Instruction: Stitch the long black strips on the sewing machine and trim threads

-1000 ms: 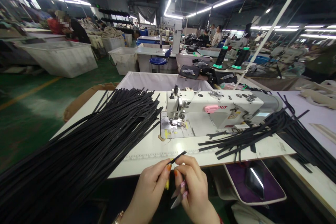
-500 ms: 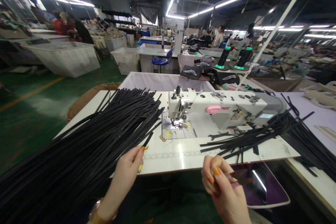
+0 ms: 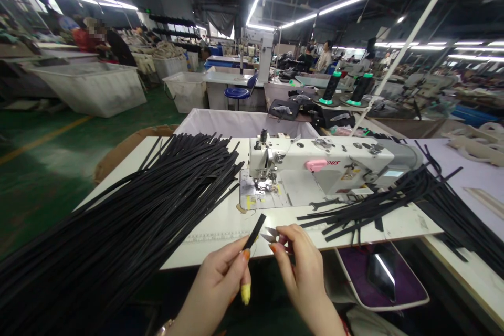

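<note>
My left hand [image 3: 226, 275] pinches a black strap [image 3: 255, 231] between thumb and finger, its end pointing up and away from me. Yellow wrapping covers one of that hand's fingertips. In my right hand [image 3: 301, 257] is a pair of thread snips [image 3: 271, 234], the two pointed blades apart and close beside the strap's end. Both hands are over the front edge of the white sewing table [image 3: 220, 220]. To the left lies a thick heap of black straps [image 3: 157, 199]. Behind my hands stands a white sewing machine [image 3: 323, 160].
More black straps [image 3: 366, 210] lie at the right, near a wrench [image 3: 325, 203]. A ruler tape [image 3: 214, 236] runs along the table front. Below the edge, a dark phone-like slab [image 3: 381, 275] rests on a purple tray [image 3: 356, 273]. A pale bin [image 3: 236, 121] stands behind the table.
My left hand has moved right with the strap, to in front of the machine. My right hand has moved left toward it, and the snips' blades now show. The view has shifted slightly.
</note>
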Demonstrator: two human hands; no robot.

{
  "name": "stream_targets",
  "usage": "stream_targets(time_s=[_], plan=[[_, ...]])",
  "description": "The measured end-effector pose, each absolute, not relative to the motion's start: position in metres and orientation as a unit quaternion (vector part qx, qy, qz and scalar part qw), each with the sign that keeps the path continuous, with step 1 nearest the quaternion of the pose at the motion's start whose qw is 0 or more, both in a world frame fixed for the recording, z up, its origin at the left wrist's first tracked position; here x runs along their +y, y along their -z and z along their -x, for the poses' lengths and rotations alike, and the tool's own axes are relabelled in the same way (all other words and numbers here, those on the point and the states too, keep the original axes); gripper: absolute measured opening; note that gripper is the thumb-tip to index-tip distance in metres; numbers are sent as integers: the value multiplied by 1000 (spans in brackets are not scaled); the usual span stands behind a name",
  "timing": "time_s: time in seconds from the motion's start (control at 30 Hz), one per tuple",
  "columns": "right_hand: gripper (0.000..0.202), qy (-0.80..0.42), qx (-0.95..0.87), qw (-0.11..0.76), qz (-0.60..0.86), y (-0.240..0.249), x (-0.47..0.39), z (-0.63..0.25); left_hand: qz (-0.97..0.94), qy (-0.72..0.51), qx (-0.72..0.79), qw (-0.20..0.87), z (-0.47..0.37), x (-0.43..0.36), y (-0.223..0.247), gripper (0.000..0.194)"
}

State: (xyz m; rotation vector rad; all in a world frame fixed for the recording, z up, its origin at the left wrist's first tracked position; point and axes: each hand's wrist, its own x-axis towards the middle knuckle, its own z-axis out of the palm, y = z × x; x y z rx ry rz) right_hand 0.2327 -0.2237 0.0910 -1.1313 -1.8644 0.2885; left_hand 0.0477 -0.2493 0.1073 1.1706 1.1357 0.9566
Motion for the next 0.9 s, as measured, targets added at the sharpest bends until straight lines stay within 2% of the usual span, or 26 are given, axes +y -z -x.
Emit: stream_targets(time_s=[0.4,0.9], plan=[[20,-114,-762,476,425,-93,-228,-231,-521,-430,488,552,-52,-251,-112,43],[16,-134,-760,472,426,-90,-227,-225,-546,-421,472,550,-52,-254,-109,42]])
